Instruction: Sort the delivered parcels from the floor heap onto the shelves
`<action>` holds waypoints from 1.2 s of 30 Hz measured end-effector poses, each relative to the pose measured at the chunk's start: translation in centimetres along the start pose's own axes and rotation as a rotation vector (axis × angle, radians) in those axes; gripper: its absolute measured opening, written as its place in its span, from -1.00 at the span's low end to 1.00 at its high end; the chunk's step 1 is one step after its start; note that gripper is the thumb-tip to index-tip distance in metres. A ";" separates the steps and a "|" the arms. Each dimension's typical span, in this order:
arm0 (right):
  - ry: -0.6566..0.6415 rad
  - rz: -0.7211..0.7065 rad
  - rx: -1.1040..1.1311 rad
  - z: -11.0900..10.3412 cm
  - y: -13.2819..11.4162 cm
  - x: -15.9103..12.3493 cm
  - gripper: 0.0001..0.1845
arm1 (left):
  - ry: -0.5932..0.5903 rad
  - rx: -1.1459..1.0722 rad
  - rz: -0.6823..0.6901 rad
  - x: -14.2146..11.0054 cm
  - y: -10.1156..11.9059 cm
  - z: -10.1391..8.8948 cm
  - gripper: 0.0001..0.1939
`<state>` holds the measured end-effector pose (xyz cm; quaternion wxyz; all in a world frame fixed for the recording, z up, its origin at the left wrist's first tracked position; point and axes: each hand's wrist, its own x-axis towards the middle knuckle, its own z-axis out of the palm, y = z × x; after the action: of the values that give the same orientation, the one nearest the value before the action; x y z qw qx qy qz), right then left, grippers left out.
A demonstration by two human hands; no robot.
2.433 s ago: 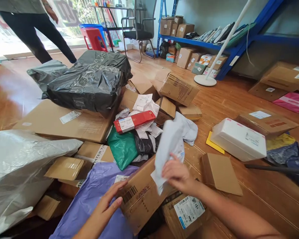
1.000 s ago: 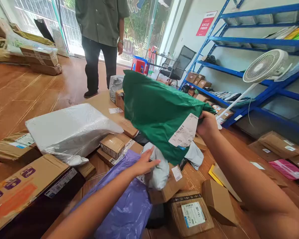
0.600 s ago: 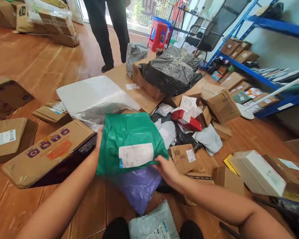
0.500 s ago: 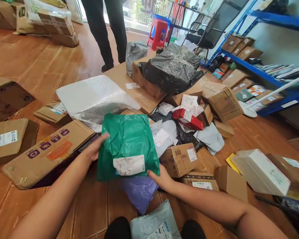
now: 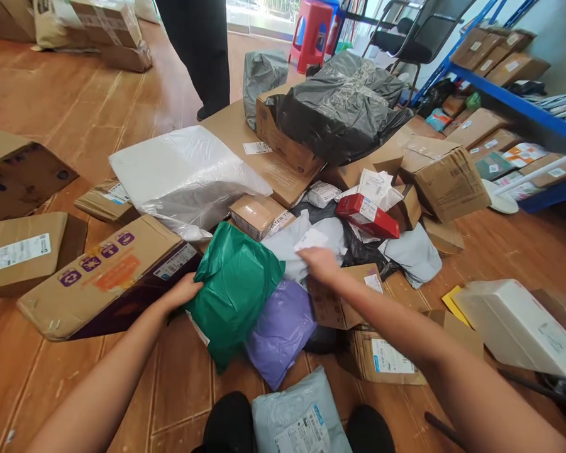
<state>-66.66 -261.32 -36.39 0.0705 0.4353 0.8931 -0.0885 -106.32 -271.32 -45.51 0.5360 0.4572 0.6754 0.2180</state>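
Observation:
My left hand (image 5: pixel 185 291) grips the left edge of a green plastic mailer bag (image 5: pixel 238 277), which hangs tilted with its label turned to the lower left. Partly behind the green bag lies a purple mailer bag (image 5: pixel 283 327). My right hand (image 5: pixel 319 261) is over a pale grey mailer bag (image 5: pixel 287 248) in the pile, its fingers at the white label; whether they pinch the bag is unclear. Just below that hand sits a small brown carton (image 5: pixel 327 302). A red box (image 5: pixel 368 216) rests on the pile to the right.
A grey mailer (image 5: pixel 302 415) lies between my feet. Left is a long printed carton (image 5: pixel 104 270); beyond it, a white wrapped parcel (image 5: pixel 179 170). A big black-wrapped parcel (image 5: pixel 344 107) stands behind. A person's dark-clad leg (image 5: pixel 202 50) is at the back, a blue shelf (image 5: pixel 523 94) at right.
The green mailer has moved down and tipped to the left, held by my left hand alone. My right hand has let go of it and moved up and right to the pale grey mailer.

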 end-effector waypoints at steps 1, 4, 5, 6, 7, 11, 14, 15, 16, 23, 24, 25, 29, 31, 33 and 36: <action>0.128 0.048 0.035 -1.6 1.7 -0.8 -0.53 | -0.033 -0.077 -0.018 -0.4 0.6 0.1 -0.71; 0.513 0.098 0.096 -6.5 8.0 -4.7 -0.48 | -0.103 -0.209 -0.042 -0.9 2.6 1.4 -0.64; 0.580 0.110 0.085 -7.8 9.9 -6.3 -0.45 | -0.111 -0.203 -0.030 -0.7 3.4 2.3 -0.65; 0.591 0.134 0.056 -8.8 11.5 -7.8 -0.42 | -0.104 -0.172 0.002 -0.3 4.2 3.3 -0.66; 0.548 0.165 0.017 -9.4 12.7 -9.2 -0.39 | -0.090 -0.110 0.056 0.2 5.0 4.5 -0.68; 0.170 0.175 -0.060 -7.5 11.8 -12.4 -0.38 | 0.017 0.176 0.296 3.1 7.7 9.5 -0.58; 0.071 0.042 -0.023 -3.1 6.6 -12.0 -0.24 | 0.145 0.351 0.303 5.1 7.7 11.7 -0.30; 0.059 0.039 -0.033 -1.6 4.8 -11.4 -0.16 | 0.159 0.402 0.258 5.6 7.3 12.2 -0.15; 0.054 0.074 -0.051 -0.1 3.2 -10.7 -0.08 | 0.146 0.438 0.200 6.1 6.7 12.5 -0.04; 0.093 0.262 -0.089 2.5 2.5 -10.0 0.31 | -0.064 0.115 0.360 2.1 4.5 12.0 -0.36; 0.084 0.279 -0.107 1.7 3.2 -10.9 0.33 | -0.042 0.068 0.361 0.9 4.1 11.2 -0.35; 0.063 0.303 -0.136 0.7 4.1 -11.9 0.32 | 0.001 0.031 0.323 -0.1 3.5 10.2 -0.32; -0.209 0.504 -0.305 -4.0 7.0 -14.7 -0.13 | 0.234 0.075 0.120 -1.4 -1.6 6.1 -0.25; -0.358 0.599 -0.325 -5.7 7.7 -13.5 -0.31 | 0.273 0.216 0.115 -0.4 -4.6 5.4 -0.22; -0.354 0.558 -0.281 -6.3 7.6 -10.0 -0.29 | 0.313 0.332 0.119 0.9 -7.0 5.7 -0.19; -0.180 0.394 -0.162 -4.9 7.1 -1.2 -0.48 | 0.393 0.465 0.033 2.5 -8.6 7.2 -0.12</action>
<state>-60.52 -256.88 -32.03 0.2004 0.5845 0.7853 -0.0393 -102.99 -274.84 -55.98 0.2724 0.5276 0.7904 0.1507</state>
